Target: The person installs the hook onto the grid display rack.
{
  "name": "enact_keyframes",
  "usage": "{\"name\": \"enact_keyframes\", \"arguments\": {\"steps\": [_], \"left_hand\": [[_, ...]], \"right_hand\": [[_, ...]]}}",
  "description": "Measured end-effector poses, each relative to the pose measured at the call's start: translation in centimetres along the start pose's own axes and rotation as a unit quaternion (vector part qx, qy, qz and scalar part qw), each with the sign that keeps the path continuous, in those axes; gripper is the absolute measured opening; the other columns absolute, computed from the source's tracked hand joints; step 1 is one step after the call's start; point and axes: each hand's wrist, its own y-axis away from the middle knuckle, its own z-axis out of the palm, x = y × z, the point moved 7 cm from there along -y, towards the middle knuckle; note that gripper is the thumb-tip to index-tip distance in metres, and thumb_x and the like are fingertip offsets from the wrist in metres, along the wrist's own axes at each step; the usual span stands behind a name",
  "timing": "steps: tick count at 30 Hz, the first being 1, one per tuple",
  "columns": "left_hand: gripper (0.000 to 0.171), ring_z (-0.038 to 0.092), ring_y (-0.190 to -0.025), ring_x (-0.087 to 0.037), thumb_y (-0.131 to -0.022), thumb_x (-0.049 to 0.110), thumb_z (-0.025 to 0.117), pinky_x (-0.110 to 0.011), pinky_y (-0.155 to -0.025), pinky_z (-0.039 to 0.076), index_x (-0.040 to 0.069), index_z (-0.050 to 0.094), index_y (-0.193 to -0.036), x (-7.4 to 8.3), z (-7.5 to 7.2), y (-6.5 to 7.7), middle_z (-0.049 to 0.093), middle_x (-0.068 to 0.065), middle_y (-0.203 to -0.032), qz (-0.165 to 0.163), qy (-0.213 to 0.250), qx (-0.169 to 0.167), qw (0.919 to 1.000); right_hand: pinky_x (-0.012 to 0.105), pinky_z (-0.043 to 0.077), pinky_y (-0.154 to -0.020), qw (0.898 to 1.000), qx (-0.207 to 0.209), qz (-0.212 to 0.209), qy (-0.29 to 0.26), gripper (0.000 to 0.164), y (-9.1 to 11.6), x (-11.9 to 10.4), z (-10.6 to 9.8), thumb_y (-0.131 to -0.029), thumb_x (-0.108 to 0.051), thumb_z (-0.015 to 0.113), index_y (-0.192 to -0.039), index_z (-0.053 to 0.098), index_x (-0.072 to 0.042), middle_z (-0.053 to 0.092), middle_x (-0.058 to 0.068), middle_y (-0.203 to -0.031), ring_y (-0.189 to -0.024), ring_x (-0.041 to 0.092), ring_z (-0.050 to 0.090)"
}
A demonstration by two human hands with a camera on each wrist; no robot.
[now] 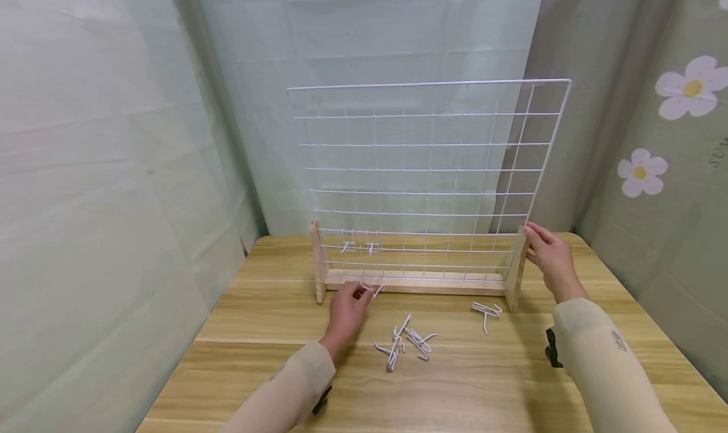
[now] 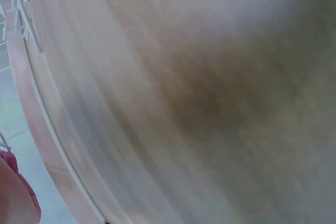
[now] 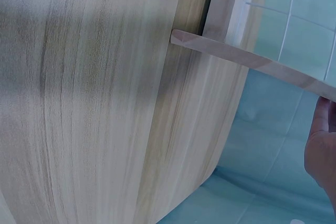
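Observation:
A white wire grid panel (image 1: 429, 169) stands upright in a wooden base (image 1: 421, 282). Just in front of the base's left part, my left hand (image 1: 345, 310) pinches a white wire hook (image 1: 379, 289) between thumb and fingers. That hand (image 2: 18, 195) shows only at the lower left of the left wrist view. My right hand (image 1: 553, 262) holds the top of the right wooden post (image 1: 516, 272), its thumb and fingertips at the post's edge; the right wrist view shows the post (image 3: 252, 60) too. Two white hooks (image 1: 348, 246) hang side by side on the grid's lower left.
On the wooden table (image 1: 455, 389), several loose white hooks (image 1: 397, 344) lie in a cluster before the base. Another hook (image 1: 486, 313) lies alone near the right post. Pale curtains (image 1: 114, 167) surround the table at the back and sides.

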Motion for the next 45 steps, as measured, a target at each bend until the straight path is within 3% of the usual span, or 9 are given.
{"name": "enact_keyframes", "arguments": {"steps": [9, 15, 22, 29, 39, 45], "left_hand": [[0.008, 0.057, -0.076, -0.014, -0.090, 0.015, 0.074, -0.027, -0.065, 0.049, 0.011, 0.070, -0.086, 1.6, -1.2, -0.1, 0.062, 0.001, -0.083, 0.009, 0.009, 0.048, 0.9987], [0.007, 0.059, -0.075, -0.016, -0.089, 0.013, 0.075, -0.027, -0.063, 0.049, 0.007, 0.071, -0.088, 3.0, -2.1, -0.3, 0.063, -0.002, -0.083, 0.042, 0.019, 0.100, 0.9939], [0.008, 0.060, -0.072, -0.018, -0.088, 0.013, 0.076, -0.027, -0.062, 0.047, 0.006, 0.072, -0.086, 4.7, -3.1, -1.0, 0.065, -0.003, -0.079, 0.070, 0.019, 0.148, 0.9864], [0.008, 0.060, -0.071, -0.018, -0.088, 0.013, 0.075, -0.026, -0.062, 0.047, 0.005, 0.072, -0.087, 5.7, -3.9, -1.2, 0.066, -0.004, -0.080, 0.075, 0.040, 0.157, 0.9839], [0.009, 0.059, -0.073, -0.018, -0.088, 0.014, 0.075, -0.022, -0.059, 0.041, 0.005, 0.073, -0.089, 7.1, -4.8, -2.0, 0.067, -0.003, -0.078, 0.078, 0.074, 0.175, 0.9786], [0.011, 0.058, -0.073, -0.018, -0.089, 0.014, 0.075, -0.022, -0.058, 0.043, 0.003, 0.073, -0.090, 7.9, -5.5, -2.7, 0.067, -0.005, -0.079, 0.076, 0.085, 0.190, 0.9752]], "right_hand": [[0.036, 0.040, -0.104, 1.000, 0.001, 0.002, 0.006, 0.067, 0.1, 0.0, 0.0, -0.098, -0.044, 0.056, -0.150, 0.040, -0.005, 0.050, 0.004, -0.140, -0.122, 0.017, 0.049], [0.036, 0.040, -0.103, 1.000, 0.000, 0.005, 0.003, 0.067, 0.1, 0.0, 0.0, -0.098, -0.043, 0.056, -0.150, 0.040, -0.005, 0.049, 0.004, -0.141, -0.125, 0.019, 0.048], [0.022, 0.050, -0.089, 1.000, 0.002, -0.006, -0.004, 0.067, 0.2, -0.1, 0.0, -0.098, -0.042, 0.058, -0.149, 0.041, -0.004, 0.055, -0.002, -0.132, -0.118, 0.015, 0.051], [0.042, 0.039, -0.105, 1.000, 0.001, -0.001, 0.025, 0.069, 0.1, -0.1, 0.1, -0.098, -0.047, 0.053, -0.151, 0.039, -0.006, 0.044, 0.010, -0.149, -0.130, 0.025, 0.045], [0.043, 0.039, -0.106, 0.999, 0.003, -0.003, 0.032, 0.070, 0.2, -0.1, 0.1, -0.098, -0.049, 0.052, -0.151, 0.038, -0.006, 0.040, 0.013, -0.152, -0.129, 0.023, 0.046], [0.045, 0.037, -0.107, 0.999, 0.002, -0.001, 0.032, 0.069, 0.2, -0.2, 0.2, -0.099, -0.048, 0.051, -0.152, 0.038, -0.006, 0.036, 0.017, -0.155, -0.135, 0.029, 0.041]]}}
